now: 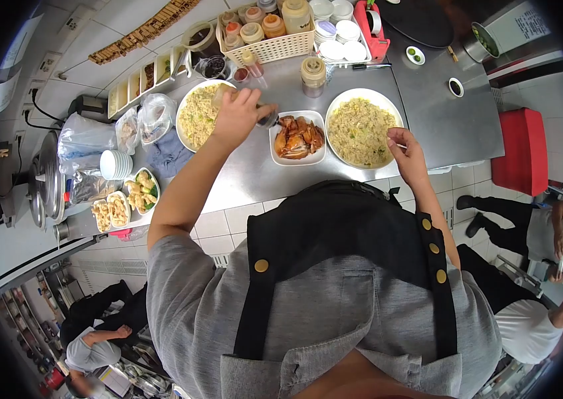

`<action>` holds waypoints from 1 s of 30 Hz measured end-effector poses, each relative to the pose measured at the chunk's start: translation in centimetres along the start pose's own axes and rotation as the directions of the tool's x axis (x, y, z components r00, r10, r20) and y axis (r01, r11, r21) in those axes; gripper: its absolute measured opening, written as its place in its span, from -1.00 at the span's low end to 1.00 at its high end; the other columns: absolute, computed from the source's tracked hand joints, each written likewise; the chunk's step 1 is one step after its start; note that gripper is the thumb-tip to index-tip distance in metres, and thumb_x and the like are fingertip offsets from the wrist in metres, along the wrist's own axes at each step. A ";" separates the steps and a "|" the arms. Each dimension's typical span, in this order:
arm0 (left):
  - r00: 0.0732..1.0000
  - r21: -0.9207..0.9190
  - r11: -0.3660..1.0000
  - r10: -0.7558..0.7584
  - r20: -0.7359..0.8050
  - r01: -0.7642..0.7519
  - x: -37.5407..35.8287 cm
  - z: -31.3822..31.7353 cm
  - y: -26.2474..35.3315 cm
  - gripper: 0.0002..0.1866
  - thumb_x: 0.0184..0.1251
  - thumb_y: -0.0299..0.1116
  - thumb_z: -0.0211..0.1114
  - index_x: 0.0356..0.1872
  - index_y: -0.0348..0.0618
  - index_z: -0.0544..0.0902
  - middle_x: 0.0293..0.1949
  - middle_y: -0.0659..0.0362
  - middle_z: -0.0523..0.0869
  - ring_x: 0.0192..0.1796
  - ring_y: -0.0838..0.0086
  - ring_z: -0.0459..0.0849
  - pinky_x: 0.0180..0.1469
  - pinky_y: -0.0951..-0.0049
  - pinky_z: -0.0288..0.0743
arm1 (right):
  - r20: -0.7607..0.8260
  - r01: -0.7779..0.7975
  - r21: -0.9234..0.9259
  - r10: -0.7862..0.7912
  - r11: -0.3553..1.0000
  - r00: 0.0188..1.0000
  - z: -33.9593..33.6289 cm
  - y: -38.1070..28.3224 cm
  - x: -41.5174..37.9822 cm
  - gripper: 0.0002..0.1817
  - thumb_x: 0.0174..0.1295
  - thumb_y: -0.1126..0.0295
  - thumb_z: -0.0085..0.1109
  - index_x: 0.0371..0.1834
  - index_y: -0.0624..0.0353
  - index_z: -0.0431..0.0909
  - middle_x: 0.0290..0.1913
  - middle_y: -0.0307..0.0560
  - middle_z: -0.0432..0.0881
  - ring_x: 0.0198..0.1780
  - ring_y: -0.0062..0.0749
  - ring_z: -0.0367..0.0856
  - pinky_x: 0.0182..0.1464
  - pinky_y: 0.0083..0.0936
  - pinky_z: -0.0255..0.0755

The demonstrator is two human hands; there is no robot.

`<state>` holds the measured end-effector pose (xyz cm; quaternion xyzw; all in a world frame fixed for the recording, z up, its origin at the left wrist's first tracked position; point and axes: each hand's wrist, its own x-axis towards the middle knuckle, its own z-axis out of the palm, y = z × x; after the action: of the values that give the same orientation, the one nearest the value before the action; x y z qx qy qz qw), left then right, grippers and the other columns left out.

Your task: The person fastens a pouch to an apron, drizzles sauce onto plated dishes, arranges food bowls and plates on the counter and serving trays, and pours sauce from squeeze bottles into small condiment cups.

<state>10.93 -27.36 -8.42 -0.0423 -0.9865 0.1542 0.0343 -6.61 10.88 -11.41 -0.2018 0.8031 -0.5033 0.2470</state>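
My left hand (240,114) is wrapped round a small clear bottle (268,120), largely hidden by the fingers. The bottle is tilted, its dark end toward a square white dish of glossy brown chopped meat (299,138). Behind that hand, partly covered by it, sits a round plate of fried rice (199,114). A second plate of fried rice (361,130) stands to the right of the meat dish. My right hand (408,154) has thumb and fingers pinched together over this plate's right rim; I cannot tell what is between them.
Sauce bottles fill a cream basket (268,48) at the back. A lidded jar (313,76) stands before it. Fried food in dishes (140,193), stacked white bowls (115,165) and a blue cloth (170,154) lie left. Sauce saucers (455,87) sit right. Other people (541,326) are behind me.
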 end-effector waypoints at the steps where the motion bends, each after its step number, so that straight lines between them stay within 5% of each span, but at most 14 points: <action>1: 1.000 -0.003 1.000 -0.026 -0.016 0.026 0.5 -0.1 -0.1 -0.55 0.29 -0.30 0.14 0.15 0.50 0.66 -0.10 0.31 0.47 0.08 0.46 0.45 0.10 0.16 0.26 | 0.000 -0.001 0.001 0.001 1.000 1.000 0.0 0.0 0.1 -0.71 0.35 0.41 0.18 0.10 0.22 0.52 -0.02 -0.11 0.66 0.05 -0.41 0.60 0.08 -0.40 0.48; 9: 0.996 -0.091 0.996 -0.014 -0.091 0.005 2.6 -1.4 1.9 -0.62 0.27 -0.32 0.17 0.06 0.41 0.70 -0.10 0.29 0.48 0.11 0.48 0.47 0.30 -0.06 0.21 | 0.021 -0.001 -0.008 0.001 1.000 1.000 0.2 -0.3 1.0 -0.73 0.38 0.44 0.16 0.11 0.20 0.51 0.02 -0.16 0.64 0.09 -0.44 0.57 0.12 -0.45 0.46; 15: 0.995 -0.113 0.989 0.099 0.004 -0.098 0.1 -2.0 0.9 -0.61 0.26 -0.31 0.16 0.07 0.43 0.70 -0.11 0.31 0.46 0.09 0.49 0.46 0.28 -0.14 0.18 | 0.014 -0.013 0.007 0.013 1.000 1.000 0.1 0.1 1.0 -0.73 0.38 0.43 0.15 0.11 0.21 0.51 0.03 -0.15 0.64 0.07 -0.43 0.58 0.12 -0.44 0.46; 21: 0.994 -0.236 0.966 -0.092 0.057 0.103 -0.2 -0.3 -0.6 -0.50 0.13 -0.39 0.32 0.09 0.53 0.68 -0.11 0.34 0.47 0.07 0.48 0.47 0.23 -0.08 0.15 | 0.005 -0.032 -0.018 0.032 0.999 0.999 0.1 -0.1 1.2 -0.73 0.38 0.44 0.15 0.11 0.21 0.51 0.01 -0.16 0.64 0.07 -0.43 0.58 0.13 -0.43 0.46; 24: 0.988 -0.456 0.876 -0.148 0.054 0.156 -0.1 -0.4 -0.7 -0.37 -0.05 -0.41 0.49 0.10 0.55 0.67 -0.07 0.37 0.49 0.08 0.46 0.47 0.20 0.00 0.12 | -0.011 -0.016 -0.019 0.016 1.000 1.000 -0.3 0.0 1.2 -0.73 0.38 0.44 0.15 0.11 0.21 0.51 0.00 -0.15 0.64 0.08 -0.43 0.58 0.14 -0.43 0.46; 26: 0.975 -0.588 0.780 -0.210 0.076 0.214 0.7 -0.5 -1.1 -0.25 -0.21 -0.38 0.62 0.15 0.48 0.64 -0.01 0.37 0.53 0.11 0.42 0.48 0.18 0.05 0.10 | -0.041 -0.004 -0.029 0.003 1.000 0.999 -0.5 0.6 1.4 -0.73 0.35 0.44 0.17 0.09 0.21 0.52 -0.03 -0.15 0.66 0.05 -0.42 0.60 0.08 -0.43 0.48; 30: 0.946 -0.730 0.640 -0.323 0.028 0.240 4.1 1.2 -1.9 -0.25 -0.19 -0.37 0.65 0.19 0.26 0.59 0.05 0.30 0.59 0.17 0.33 0.48 0.23 0.10 0.19 | -0.092 -0.008 -0.025 0.006 1.000 0.996 -1.0 1.0 1.4 -0.73 0.31 0.45 0.20 0.06 0.19 0.53 -0.07 -0.16 0.67 0.00 -0.43 0.62 0.01 -0.44 0.49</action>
<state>6.67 -29.10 -8.78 0.0936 -0.9574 -0.2578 0.0902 -8.40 11.17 -12.26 -0.1787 0.8206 -0.5009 0.2091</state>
